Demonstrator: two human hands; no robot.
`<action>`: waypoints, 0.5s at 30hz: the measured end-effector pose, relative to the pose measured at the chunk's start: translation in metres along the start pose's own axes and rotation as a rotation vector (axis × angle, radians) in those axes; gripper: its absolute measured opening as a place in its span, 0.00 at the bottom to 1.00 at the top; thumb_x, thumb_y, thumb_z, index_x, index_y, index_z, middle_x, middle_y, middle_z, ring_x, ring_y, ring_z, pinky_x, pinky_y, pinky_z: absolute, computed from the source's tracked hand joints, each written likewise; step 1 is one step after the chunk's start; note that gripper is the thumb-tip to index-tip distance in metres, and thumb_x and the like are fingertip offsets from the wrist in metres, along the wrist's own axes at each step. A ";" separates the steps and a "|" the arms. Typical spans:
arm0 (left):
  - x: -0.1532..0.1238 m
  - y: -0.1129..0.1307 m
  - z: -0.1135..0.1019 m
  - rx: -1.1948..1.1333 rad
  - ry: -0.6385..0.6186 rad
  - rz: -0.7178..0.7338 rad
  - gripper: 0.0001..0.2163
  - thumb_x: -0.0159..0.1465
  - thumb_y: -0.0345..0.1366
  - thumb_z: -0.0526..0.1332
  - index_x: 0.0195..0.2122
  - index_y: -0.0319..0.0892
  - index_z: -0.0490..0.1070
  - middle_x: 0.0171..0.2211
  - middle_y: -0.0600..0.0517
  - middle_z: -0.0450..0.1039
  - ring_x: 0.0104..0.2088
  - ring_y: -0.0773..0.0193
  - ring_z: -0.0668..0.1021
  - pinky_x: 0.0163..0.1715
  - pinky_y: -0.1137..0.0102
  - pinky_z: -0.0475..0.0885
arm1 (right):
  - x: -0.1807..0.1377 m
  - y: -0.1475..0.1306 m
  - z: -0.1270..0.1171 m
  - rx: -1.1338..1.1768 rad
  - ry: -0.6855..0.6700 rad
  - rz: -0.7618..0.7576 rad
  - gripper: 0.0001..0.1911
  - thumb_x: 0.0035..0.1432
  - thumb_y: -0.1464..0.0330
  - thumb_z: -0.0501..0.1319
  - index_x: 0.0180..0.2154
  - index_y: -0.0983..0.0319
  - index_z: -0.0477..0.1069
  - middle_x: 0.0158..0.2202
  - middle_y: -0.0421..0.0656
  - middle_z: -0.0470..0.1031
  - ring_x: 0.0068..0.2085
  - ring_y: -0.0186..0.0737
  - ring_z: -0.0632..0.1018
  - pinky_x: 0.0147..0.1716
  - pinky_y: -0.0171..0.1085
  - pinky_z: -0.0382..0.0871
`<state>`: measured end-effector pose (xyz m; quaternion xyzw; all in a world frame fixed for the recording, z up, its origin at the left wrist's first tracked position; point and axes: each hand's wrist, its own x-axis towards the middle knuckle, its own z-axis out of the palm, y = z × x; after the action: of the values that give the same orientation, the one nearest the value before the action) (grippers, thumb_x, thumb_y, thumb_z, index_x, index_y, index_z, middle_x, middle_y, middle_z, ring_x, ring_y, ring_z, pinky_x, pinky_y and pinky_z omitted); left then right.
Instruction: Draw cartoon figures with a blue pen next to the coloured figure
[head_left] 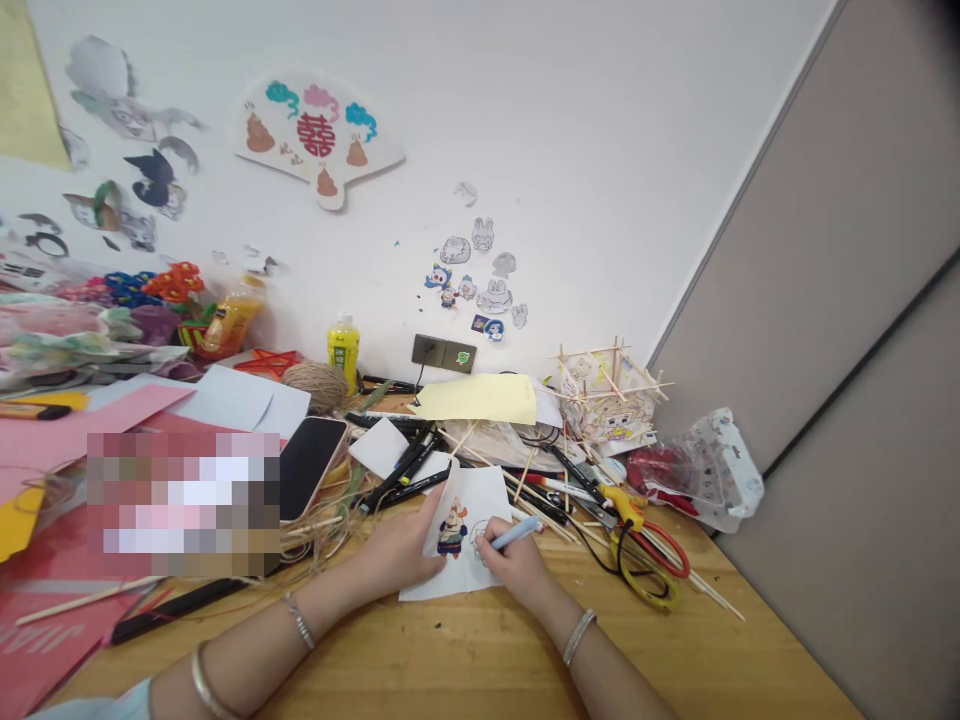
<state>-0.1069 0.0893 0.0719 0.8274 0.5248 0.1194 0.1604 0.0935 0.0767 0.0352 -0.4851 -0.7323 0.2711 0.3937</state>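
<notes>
A white sheet of paper (472, 578) lies on the wooden table in front of me, its left edge curling up. On it are a coloured cartoon figure (452, 530) and, to the right, an outline drawing partly covered by my fingers. My left hand (405, 548) grips the sheet's raised left edge, thumb in front; the other fingers are mostly hidden. A light blue pen (519, 533) is pinched in my right hand (517, 568), its tip end down at the outline drawing.
Black markers (409, 458) and thin wooden sticks crowd the table behind the paper. Scissors (652, 560) with red and yellow handles lie to the right. At left are a phone (313, 468) and coloured paper; a drink bottle (343, 350) stands near the wall.
</notes>
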 end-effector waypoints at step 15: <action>0.000 0.000 -0.001 0.019 -0.013 0.000 0.42 0.54 0.41 0.58 0.65 0.38 0.37 0.52 0.42 0.70 0.50 0.49 0.73 0.45 0.66 0.67 | 0.000 0.005 0.001 0.005 0.007 -0.010 0.12 0.54 0.68 0.54 0.20 0.60 0.56 0.19 0.34 0.58 0.24 0.33 0.63 0.25 0.32 0.54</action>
<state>-0.1070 0.0897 0.0724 0.8297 0.5248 0.1089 0.1559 0.0954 0.0789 0.0308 -0.4813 -0.7326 0.2695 0.3988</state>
